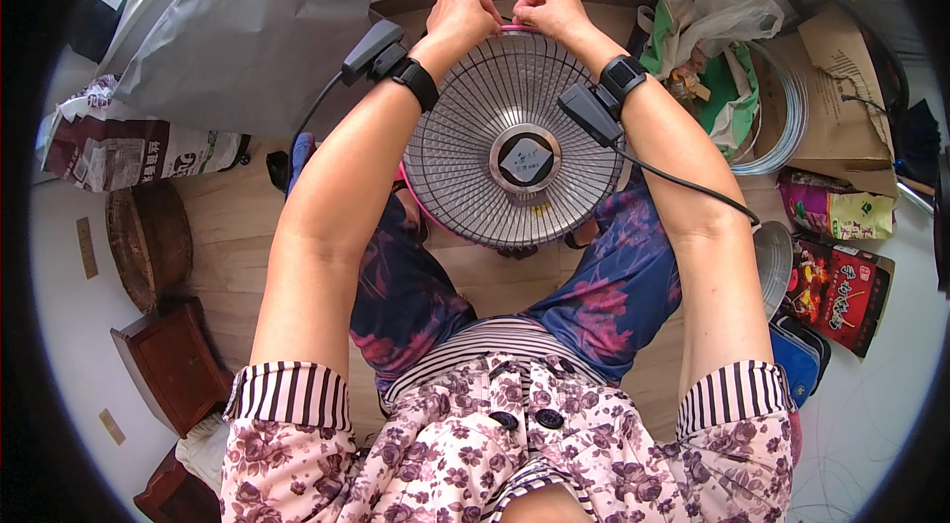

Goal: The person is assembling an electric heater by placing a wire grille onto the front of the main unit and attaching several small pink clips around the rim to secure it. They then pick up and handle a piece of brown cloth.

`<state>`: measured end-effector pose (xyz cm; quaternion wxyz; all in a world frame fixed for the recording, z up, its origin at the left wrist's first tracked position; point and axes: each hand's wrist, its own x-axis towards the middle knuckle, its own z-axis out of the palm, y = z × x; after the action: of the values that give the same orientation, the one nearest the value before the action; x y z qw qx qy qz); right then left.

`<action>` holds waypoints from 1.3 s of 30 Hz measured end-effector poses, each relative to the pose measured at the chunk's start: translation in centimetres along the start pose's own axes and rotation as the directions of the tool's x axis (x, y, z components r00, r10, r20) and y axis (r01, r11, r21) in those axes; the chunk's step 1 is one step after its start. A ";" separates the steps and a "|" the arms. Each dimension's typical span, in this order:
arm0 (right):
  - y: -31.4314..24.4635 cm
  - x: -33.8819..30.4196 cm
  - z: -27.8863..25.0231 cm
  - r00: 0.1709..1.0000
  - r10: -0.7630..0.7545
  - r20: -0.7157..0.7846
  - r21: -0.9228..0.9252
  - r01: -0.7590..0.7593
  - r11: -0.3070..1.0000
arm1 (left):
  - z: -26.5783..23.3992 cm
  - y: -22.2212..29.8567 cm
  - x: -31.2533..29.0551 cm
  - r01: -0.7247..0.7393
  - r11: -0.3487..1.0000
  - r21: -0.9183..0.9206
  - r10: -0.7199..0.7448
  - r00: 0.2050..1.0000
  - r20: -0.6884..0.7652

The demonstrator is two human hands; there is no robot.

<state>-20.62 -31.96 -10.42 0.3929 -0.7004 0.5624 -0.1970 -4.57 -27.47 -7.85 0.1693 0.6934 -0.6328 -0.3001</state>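
Note:
A round electric dish heater (pixel 465 142) stands between my knees, its wire grille facing up towards me and a silver hub with a diamond-shaped label in the middle. A pink rim (pixel 515 28) runs around the grille. At the far edge of that rim, my left hand (pixel 465 12) is closed in a pinch on the left. My right hand (pixel 554 8) pinches the same rim a little to the right, with a small gap between the two hands. The fingertips are partly hidden, so any small part between them cannot be made out.
Grey sheeting (pixel 257 38) hangs at the far left, above a printed bag (pixel 148 142). A round wooden tub (pixel 148 246) and a brown wooden box (pixel 178 365) line the left. On the right are a cardboard box (pixel 841 117), coiled wire (pixel 792 117), bags and a red box (pixel 841 290).

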 end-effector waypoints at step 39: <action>-2.7 -4.0 -3.1 0.950 0.002 0.311 -0.226 0.072 0.971 | -4.6 -2.2 -0.2 -0.017 0.989 -0.146 0.005 0.997 -0.082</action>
<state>-22.31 -29.10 -5.80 0.3867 -0.7740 0.5007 -0.0241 0.04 -27.68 -5.63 0.2473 0.6872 -0.6054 -0.3163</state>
